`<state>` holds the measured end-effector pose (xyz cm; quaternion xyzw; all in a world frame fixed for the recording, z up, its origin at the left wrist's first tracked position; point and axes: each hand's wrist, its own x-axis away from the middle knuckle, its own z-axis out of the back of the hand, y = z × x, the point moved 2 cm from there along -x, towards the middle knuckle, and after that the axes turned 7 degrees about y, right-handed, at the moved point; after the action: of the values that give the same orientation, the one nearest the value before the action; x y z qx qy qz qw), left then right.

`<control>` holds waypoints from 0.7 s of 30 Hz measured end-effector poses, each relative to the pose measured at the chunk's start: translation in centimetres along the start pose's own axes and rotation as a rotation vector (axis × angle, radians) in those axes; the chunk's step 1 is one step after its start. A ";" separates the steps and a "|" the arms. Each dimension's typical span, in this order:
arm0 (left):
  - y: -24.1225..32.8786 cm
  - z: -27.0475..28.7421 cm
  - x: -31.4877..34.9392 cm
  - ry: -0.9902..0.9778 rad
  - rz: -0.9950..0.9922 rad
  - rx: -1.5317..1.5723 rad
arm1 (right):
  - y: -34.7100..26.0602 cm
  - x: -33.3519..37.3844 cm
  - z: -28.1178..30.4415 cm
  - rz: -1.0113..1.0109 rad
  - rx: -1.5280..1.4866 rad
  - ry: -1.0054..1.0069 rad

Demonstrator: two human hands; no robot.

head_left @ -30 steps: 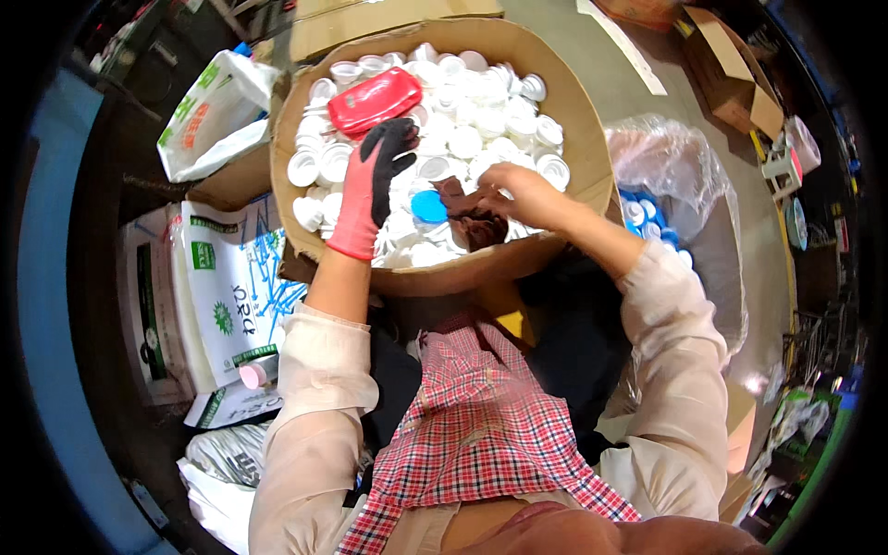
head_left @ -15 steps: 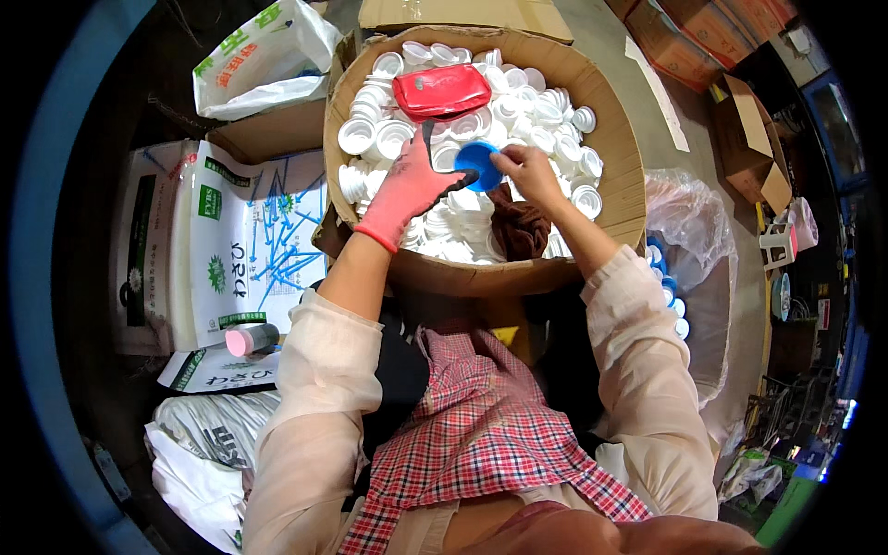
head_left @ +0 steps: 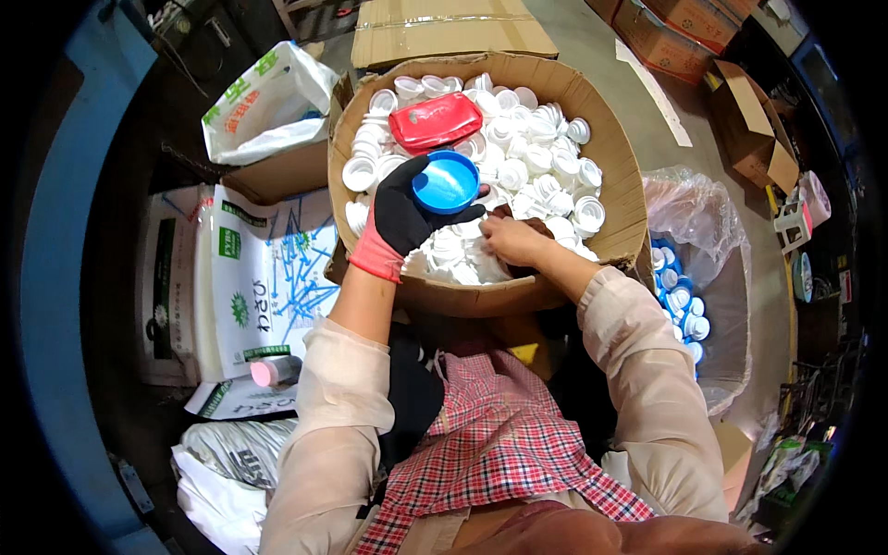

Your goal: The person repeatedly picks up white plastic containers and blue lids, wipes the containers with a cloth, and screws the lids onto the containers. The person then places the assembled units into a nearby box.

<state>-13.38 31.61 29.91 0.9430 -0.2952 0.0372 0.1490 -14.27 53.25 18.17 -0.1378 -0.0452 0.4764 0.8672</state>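
Note:
My left hand [head_left: 400, 211], in a pink glove with a black palm, is turned palm up and holds a round blue cap [head_left: 447, 182], its hollow side facing me. My bare right hand [head_left: 514, 242] is closed on a dark brown cloth [head_left: 529, 224], partly hidden under the fingers. Both hands are above a large cardboard box [head_left: 620, 176] full of white plastic caps [head_left: 539, 159]. On the caps, beyond my left hand, lies a red zipped pouch [head_left: 435, 122].
Right of the box, a clear plastic bag [head_left: 726, 277] holds blue and white caps [head_left: 683, 310]. To the left are a white plastic bag [head_left: 268, 106], a white printed sheet with thin blue strips [head_left: 296, 254], and a pink-ended cylinder [head_left: 276, 371]. A flat carton [head_left: 453, 32] lies behind.
My left hand has rolled palm up with the blue cap in it. My right hand has let go of the cap and moved down onto the brown cloth. The whole view has shifted slightly.

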 end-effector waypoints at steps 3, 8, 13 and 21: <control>0.1 -1.1 0.2 -0.027 -0.395 -1.060 | 0.1 -0.4 4.1 -0.223 -0.157 0.340; -1.4 -3.2 0.9 -0.012 -0.843 -1.832 | -0.7 1.4 12.1 -0.346 -0.727 0.864; -2.6 -4.3 0.6 -0.057 -0.851 -1.469 | -2.1 3.0 13.9 -0.385 -1.726 0.543; -2.3 -4.4 -0.7 -0.173 -0.080 -0.016 | -1.1 4.8 14.5 -0.293 -1.897 0.680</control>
<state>-12.55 35.08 33.36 0.9525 -0.2696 -0.0525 0.1318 -13.83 59.55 32.12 -0.8898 -0.1719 0.0688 0.4171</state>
